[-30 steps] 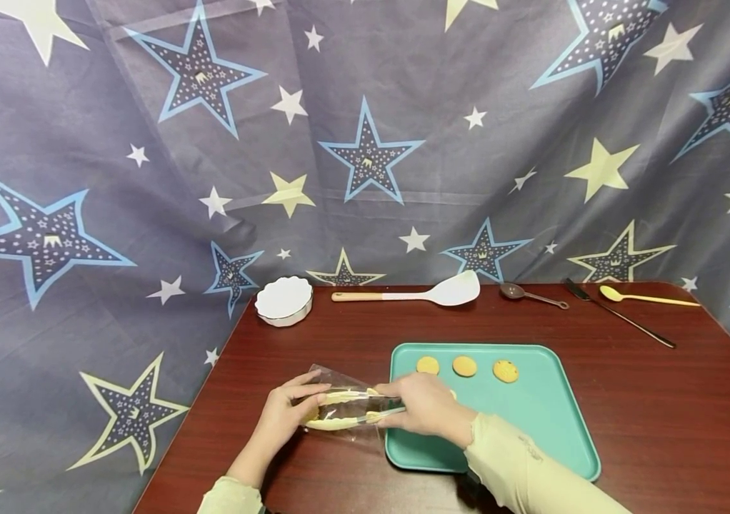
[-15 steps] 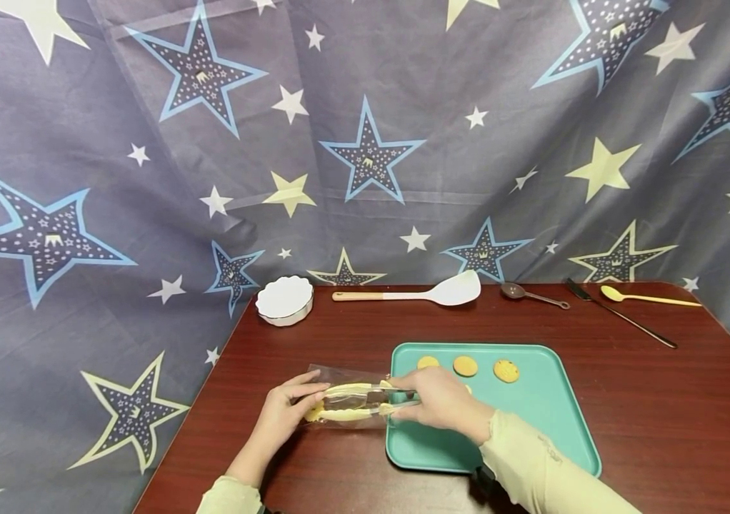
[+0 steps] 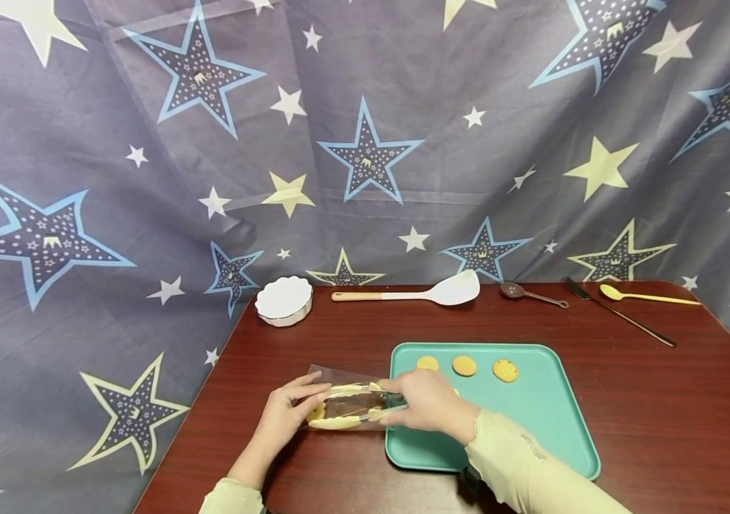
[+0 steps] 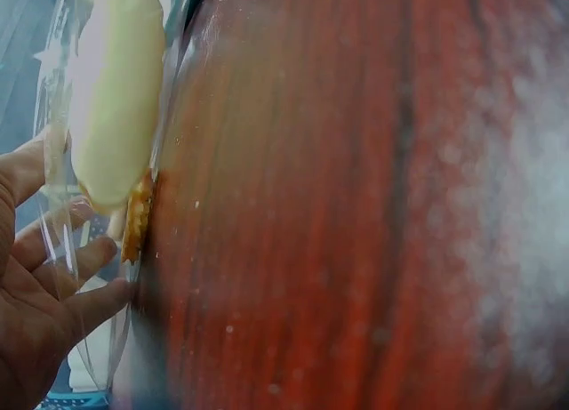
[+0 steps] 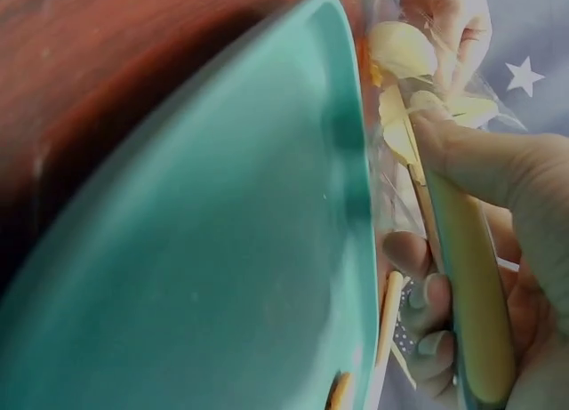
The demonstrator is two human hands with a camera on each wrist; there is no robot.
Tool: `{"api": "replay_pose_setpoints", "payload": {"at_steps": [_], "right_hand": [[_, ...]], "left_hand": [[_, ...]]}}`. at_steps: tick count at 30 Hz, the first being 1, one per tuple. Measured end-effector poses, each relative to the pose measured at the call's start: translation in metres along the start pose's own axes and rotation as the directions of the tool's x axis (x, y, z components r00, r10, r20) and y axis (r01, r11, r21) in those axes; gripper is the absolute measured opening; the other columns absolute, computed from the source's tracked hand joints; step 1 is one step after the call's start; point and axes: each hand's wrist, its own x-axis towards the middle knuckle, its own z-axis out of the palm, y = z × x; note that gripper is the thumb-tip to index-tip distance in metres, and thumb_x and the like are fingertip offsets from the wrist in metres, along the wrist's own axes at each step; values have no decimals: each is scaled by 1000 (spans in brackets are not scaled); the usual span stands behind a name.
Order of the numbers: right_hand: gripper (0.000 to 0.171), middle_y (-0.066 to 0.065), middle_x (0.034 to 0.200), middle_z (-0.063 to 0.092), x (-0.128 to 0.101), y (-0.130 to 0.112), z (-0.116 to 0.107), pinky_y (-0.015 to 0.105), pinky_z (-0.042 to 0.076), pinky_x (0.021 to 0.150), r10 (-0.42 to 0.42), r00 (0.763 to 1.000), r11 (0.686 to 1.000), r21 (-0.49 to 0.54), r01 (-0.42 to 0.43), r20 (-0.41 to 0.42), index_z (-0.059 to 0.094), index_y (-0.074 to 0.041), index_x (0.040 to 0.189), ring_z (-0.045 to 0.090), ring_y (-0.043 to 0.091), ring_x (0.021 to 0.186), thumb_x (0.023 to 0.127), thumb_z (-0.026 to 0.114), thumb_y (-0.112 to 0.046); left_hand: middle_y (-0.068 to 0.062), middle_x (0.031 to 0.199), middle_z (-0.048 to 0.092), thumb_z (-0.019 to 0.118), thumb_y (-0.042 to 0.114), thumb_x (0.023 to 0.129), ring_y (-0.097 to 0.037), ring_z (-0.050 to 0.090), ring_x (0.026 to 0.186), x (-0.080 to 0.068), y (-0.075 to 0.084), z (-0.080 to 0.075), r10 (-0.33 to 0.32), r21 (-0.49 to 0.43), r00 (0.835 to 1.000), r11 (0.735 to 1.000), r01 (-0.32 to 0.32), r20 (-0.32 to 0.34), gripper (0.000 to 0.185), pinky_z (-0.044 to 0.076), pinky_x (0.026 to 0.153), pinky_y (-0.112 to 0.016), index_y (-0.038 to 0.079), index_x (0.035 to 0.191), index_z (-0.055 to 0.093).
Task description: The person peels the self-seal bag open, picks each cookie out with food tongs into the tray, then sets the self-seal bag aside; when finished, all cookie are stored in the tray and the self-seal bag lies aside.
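In the head view my left hand grips the closed end of a clear plastic bag, its fingers and thumb on the film. A yellow cookie lies in the bag by those fingertips; its browned edge shows in the left wrist view. My right hand holds a pair of tongs with yellow tips and metal arms. The tips are inside the bag, spread apart, on either side of the gap toward the cookie. In the right wrist view, thumb and fingers wrap round the handles of the tongs.
A teal tray with several cookies lies under and beyond my right hand. Along the back are a white fluted dish, a white spatula, a brown measuring spoon, a dark long-handled brush and a yellow spoon.
My right hand shifts right with the tongs, then back left, so the tips sit deeper in the bag. The tongs' arms stand wider apart than half a second ago. My left hand stays put.
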Motion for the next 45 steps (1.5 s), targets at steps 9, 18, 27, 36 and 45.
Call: {"api": "replay_pose_setpoints", "payload": {"at_steps": [9,18,27,36,45], "right_hand": [[53,-2,112,71,-2,0,3,26,45,51,-15,1000,1000,9,15,-24,70,-18,123,67,17,92,80,78,-46],[55,-2,95,73,-24,15,-14,23,38,43,-8,994,1000,14,9,-108,70,-18,123,62,9,71,76,80,-46],[51,-3,99,71,-56,37,-40,29,52,61,-29,985,999,32,35,-167,70,-14,122,64,11,79,79,80,-41],[53,-11,92,68,-98,63,-67,25,44,57,51,974,998,36,-44,-221,70,-14,122,59,6,72,79,79,-42],[51,-14,88,65,-128,86,-71,23,37,51,207,969,978,7,-208,-138,71,-21,121,52,-1,68,78,77,-49]], "left_hand": [[-10,127,64,76,16,85,-28,54,125,0,0,-2,-23,10,1000,1000,23,11,19,41,104,-43,17,104,78],[-11,126,65,76,15,85,-29,54,124,1,-1,-4,2,27,1000,1000,-2,5,19,43,102,-46,16,104,78],[-11,125,65,76,15,85,-29,55,124,1,-1,-4,-9,35,1000,999,9,1,20,43,103,-43,14,105,78],[-12,124,65,76,13,85,-30,56,123,2,-2,-4,26,53,1000,998,-25,-16,20,42,101,-26,12,104,78],[-10,126,65,76,18,85,-27,54,125,3,-2,-5,12,38,1000,999,-12,2,21,43,103,-45,17,106,78]]}}
